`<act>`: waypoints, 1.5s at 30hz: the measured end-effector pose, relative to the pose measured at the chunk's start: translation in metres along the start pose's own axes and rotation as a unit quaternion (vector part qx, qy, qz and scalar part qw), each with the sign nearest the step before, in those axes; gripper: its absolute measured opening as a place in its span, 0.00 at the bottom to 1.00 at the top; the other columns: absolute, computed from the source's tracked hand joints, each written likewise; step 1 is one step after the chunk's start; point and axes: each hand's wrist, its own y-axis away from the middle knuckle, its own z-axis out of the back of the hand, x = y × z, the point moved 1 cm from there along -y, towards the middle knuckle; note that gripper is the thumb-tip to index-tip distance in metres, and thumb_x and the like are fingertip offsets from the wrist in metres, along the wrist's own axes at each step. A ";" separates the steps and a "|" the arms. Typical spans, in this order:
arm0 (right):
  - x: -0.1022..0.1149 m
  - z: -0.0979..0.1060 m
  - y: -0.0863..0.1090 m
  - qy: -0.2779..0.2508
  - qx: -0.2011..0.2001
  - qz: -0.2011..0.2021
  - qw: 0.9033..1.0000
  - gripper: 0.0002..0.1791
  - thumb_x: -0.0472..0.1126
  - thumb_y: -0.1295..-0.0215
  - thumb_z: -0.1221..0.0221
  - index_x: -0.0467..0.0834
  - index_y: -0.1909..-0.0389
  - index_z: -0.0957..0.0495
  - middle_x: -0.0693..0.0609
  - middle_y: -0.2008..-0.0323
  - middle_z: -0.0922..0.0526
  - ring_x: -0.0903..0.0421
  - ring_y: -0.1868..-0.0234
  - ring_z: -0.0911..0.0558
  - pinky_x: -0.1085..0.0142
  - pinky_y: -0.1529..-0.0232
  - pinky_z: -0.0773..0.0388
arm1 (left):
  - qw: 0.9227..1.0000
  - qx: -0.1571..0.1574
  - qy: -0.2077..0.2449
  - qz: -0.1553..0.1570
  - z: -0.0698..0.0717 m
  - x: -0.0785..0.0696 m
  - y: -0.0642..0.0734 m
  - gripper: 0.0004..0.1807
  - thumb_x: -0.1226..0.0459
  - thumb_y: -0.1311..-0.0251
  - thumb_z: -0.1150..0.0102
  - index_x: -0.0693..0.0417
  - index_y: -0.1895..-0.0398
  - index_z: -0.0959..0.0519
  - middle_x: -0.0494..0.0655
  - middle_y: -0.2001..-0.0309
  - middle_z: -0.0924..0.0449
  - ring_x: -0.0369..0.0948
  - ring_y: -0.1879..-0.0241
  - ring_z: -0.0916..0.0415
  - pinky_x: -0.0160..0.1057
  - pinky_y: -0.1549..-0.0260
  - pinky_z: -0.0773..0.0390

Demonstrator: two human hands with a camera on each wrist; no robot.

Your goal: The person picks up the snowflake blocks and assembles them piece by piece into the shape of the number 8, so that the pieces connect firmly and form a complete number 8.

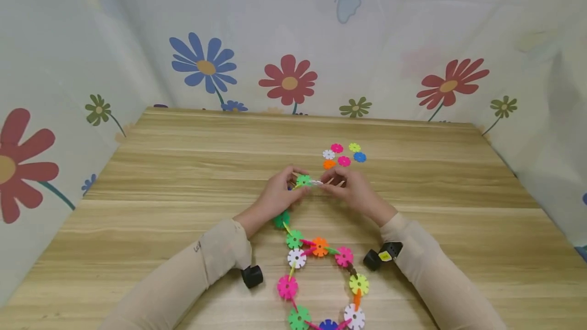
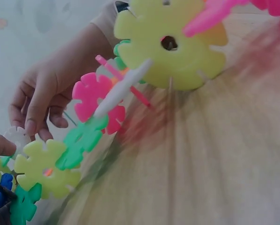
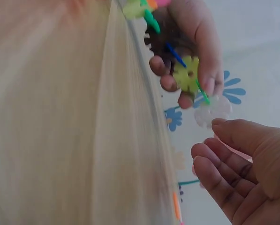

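Observation:
My left hand [image 1: 281, 191] grips the far end of a chain of slotted plastic snowflake discs, its thumb and fingers around a green disc [image 1: 303, 181] and a yellow disc [image 3: 185, 75]. Edge-on to that green disc stands a white snowflake disc [image 1: 316, 183], slotted in or touching; I cannot tell which. Thumb and fingertips of my right hand [image 1: 353, 190] pinch the white disc's outer edge. From the left hand the chain runs down past a darker green disc [image 1: 282, 219] into a ring of coloured discs, including an orange one [image 1: 319, 247], on the table.
Several loose discs, among them a blue one [image 1: 359, 157] and an orange one [image 1: 328, 164], lie flat beyond the hands on the wooden table [image 1: 183, 167]. Black wrist cameras [image 1: 252, 276] sit beside the ring. A flower-printed cloth [image 1: 247, 9] hangs behind the table's far edge.

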 end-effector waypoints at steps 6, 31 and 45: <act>-0.011 0.015 -0.005 0.008 -0.014 -0.013 1.000 0.07 0.33 0.39 0.37 0.35 0.61 0.20 0.40 0.62 0.16 0.48 0.64 0.16 0.70 0.65 0.21 | 1.000 -0.003 0.019 0.014 0.002 -0.001 -0.002 0.19 0.66 0.39 0.39 0.60 0.47 0.32 0.54 0.72 0.20 0.39 0.85 0.29 0.33 0.84 0.26; -0.062 0.074 -0.042 0.183 -0.005 -0.174 0.968 0.19 0.41 0.36 0.40 0.31 0.50 0.23 0.34 0.53 0.20 0.40 0.51 0.22 0.50 0.48 0.26 | 0.999 0.043 0.000 -0.024 0.003 -0.001 0.003 0.14 0.63 0.32 0.46 0.52 0.46 0.22 0.57 0.63 0.16 0.39 0.83 0.32 0.31 0.82 0.31; -0.075 0.066 -0.049 0.166 0.008 -0.218 0.962 0.19 0.40 0.36 0.39 0.32 0.50 0.28 0.35 0.54 0.23 0.44 0.56 0.24 0.58 0.56 0.25 | 1.000 0.011 -0.013 -0.023 0.001 0.004 0.002 0.14 0.55 0.32 0.47 0.51 0.50 0.20 0.51 0.64 0.15 0.39 0.83 0.31 0.31 0.82 0.31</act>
